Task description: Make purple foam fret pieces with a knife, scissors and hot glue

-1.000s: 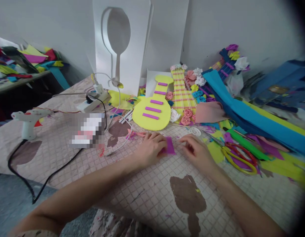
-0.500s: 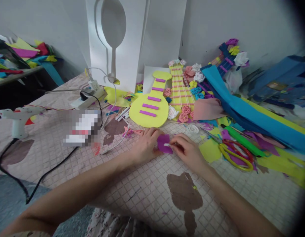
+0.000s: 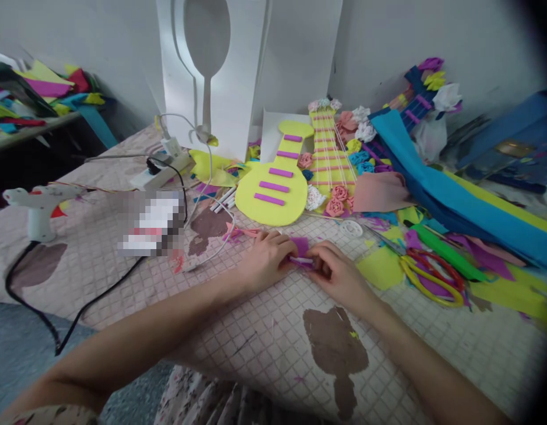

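Note:
Between my hands, low over the table, is a small piece of purple paper (image 3: 301,242) with a short white stick (image 3: 302,260) lying across it. My left hand (image 3: 269,258) is closed at the left end of the stick and the paper's edge. From the other side my right hand (image 3: 337,268) pinches the stick's right end together with the paper; its fingertips are partly hidden. Just beyond them leans a yellow guitar-shaped cutout (image 3: 251,192) bearing several purple strips. More white sticks (image 3: 223,199) lie at its left foot.
Scissors (image 3: 432,277) with yellow and red handles lie right, among paper scraps (image 3: 382,267) and a green-handled tool (image 3: 450,251). A glue gun (image 3: 41,212) stands far left, its black cord (image 3: 85,307) looping forward. Long blue paper (image 3: 459,189), a power strip (image 3: 160,171) and a stringed guitar model (image 3: 328,153) sit behind.
The white stick now lies crosswise between both hands, and the purple paper has folded up around it from its flatter position. My left fingers have come onto the stick's left end.

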